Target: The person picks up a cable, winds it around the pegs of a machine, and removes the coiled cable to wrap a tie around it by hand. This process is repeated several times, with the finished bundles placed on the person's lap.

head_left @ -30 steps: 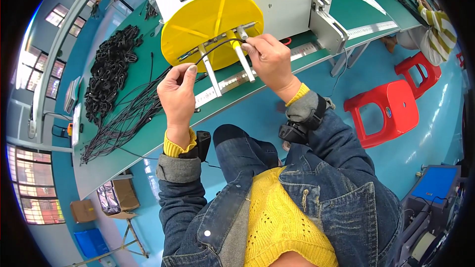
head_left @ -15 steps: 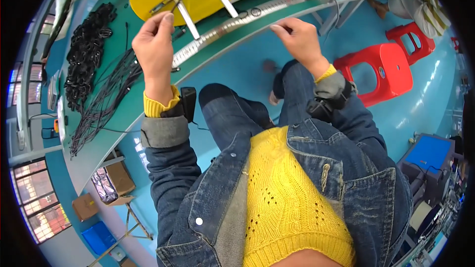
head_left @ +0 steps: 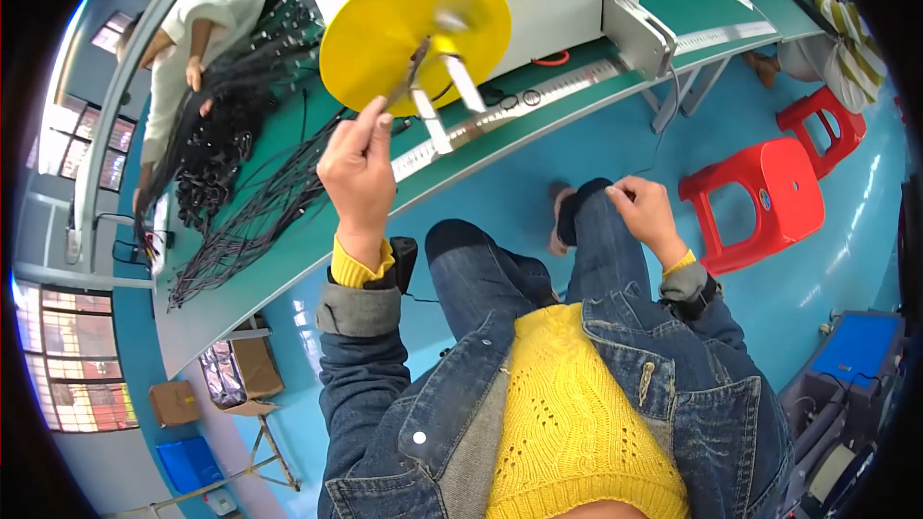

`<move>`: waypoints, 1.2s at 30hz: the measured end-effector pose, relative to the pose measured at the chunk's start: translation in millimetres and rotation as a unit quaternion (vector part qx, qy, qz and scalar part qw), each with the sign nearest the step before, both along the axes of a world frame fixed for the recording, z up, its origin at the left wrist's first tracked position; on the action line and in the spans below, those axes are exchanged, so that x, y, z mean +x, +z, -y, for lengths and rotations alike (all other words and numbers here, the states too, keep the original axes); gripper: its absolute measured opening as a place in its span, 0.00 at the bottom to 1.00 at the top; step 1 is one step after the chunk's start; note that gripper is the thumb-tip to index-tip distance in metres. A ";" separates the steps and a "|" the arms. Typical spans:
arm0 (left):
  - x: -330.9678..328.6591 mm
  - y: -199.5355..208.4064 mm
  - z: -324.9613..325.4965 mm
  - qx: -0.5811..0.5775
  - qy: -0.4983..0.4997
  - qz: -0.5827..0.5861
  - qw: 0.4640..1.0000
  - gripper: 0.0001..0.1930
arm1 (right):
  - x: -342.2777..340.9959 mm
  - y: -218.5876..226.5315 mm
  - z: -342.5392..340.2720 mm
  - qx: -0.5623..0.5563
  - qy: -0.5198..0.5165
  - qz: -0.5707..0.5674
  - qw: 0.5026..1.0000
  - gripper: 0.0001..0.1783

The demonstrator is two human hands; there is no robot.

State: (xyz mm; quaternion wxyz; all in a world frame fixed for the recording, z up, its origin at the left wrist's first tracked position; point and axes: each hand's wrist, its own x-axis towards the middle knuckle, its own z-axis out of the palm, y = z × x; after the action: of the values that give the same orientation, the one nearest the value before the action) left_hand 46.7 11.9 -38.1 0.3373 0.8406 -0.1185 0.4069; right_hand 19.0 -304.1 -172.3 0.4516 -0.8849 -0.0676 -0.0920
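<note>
Cable (head_left: 402, 85) sits pinched in our left hand (head_left: 358, 168) at eleven o'clock, against the yellow disc (head_left: 385, 34); winding looks unfinished. Our right hand (head_left: 646, 211), at two o'clock, is clenched, apparently empty.

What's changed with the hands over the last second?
The right hand left the yellow disc and dropped back over the knee, closed; whether it holds anything is unclear. The left hand stayed raised near the disc, pinching a thin dark cable. The cable bundles lie on the bench as before.
</note>
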 end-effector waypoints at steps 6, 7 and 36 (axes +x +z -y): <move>-6.1 7.7 7.4 0.063 0.003 0.022 0.998 0.09 | 0.8 -2.7 -9.4 0.016 0.044 -0.020 0.999 0.10; -8.3 7.8 8.9 0.063 0.004 0.024 0.998 0.09 | 2.1 -2.7 -9.6 0.016 0.045 -0.018 0.999 0.10; -19.0 41.8 56.7 0.225 0.085 -0.186 0.953 0.23 | 79.6 116.3 -107.7 0.080 0.152 0.159 0.972 0.19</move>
State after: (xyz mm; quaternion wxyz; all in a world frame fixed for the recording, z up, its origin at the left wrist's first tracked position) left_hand 27.6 -44.9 3.7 0.1202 0.9624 -0.0703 0.2332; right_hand 98.5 -196.4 -56.0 0.5131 -0.7991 -0.2651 -0.1669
